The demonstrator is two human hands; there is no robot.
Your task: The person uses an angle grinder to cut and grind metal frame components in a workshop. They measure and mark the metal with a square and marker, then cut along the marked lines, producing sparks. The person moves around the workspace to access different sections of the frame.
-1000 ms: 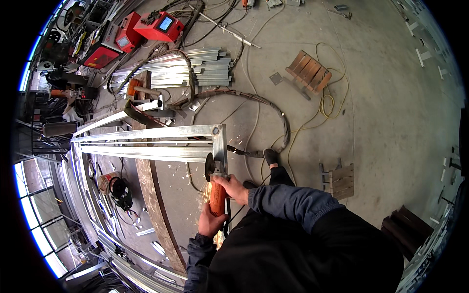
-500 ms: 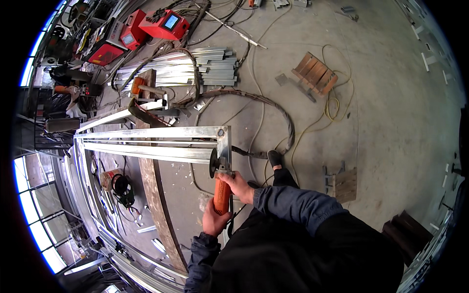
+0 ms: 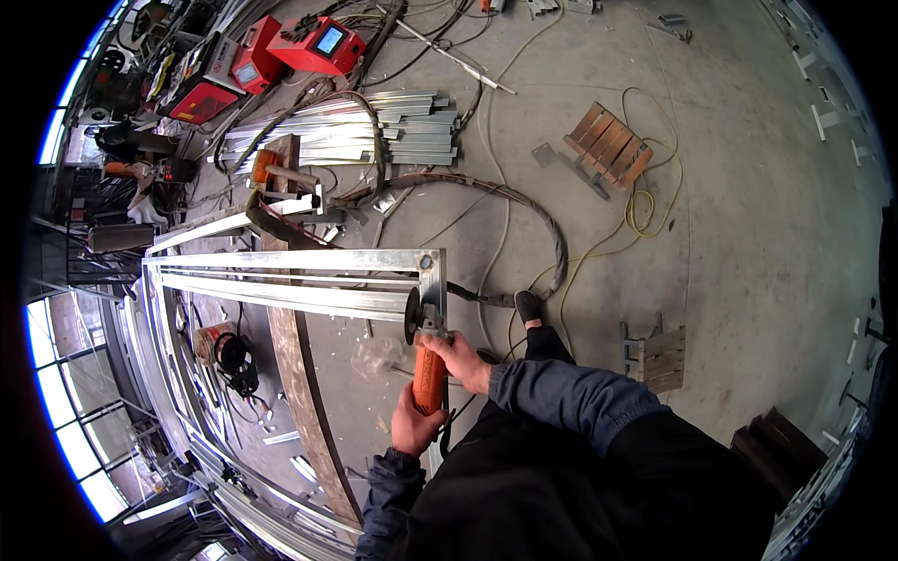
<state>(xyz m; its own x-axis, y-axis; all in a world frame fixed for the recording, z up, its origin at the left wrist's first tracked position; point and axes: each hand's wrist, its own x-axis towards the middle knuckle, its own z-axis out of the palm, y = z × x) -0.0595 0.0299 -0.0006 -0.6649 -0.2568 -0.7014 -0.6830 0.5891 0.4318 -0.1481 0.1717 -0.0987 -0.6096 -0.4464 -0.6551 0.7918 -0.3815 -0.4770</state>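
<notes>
Both my hands grip an orange angle grinder [image 3: 429,376]. My left hand [image 3: 414,425] wraps round the rear of its body. Closer to the head, my right hand [image 3: 462,363] is closed on the front of the body. The grinder's dark disc [image 3: 412,315] stands on edge beside the corner of a silver metal frame [image 3: 355,259]; whether it touches the metal I cannot tell. A round dark spot shows on the frame's corner. Part of the frame's near end is hidden behind the grinder and my hands.
A wooden beam [image 3: 304,402] runs beneath the frame. Thick dark hoses [image 3: 552,234] and a yellow cable [image 3: 638,208] wind over the floor. Metal profiles [image 3: 412,131] lie beyond, near red machines [image 3: 318,47]. Small wooden stools [image 3: 608,147] stand to the right; a mallet [image 3: 267,168] rests far left.
The grinder and both hands have shifted very slightly to the right in view, as has the scene around them. Both hands keep their hold.
</notes>
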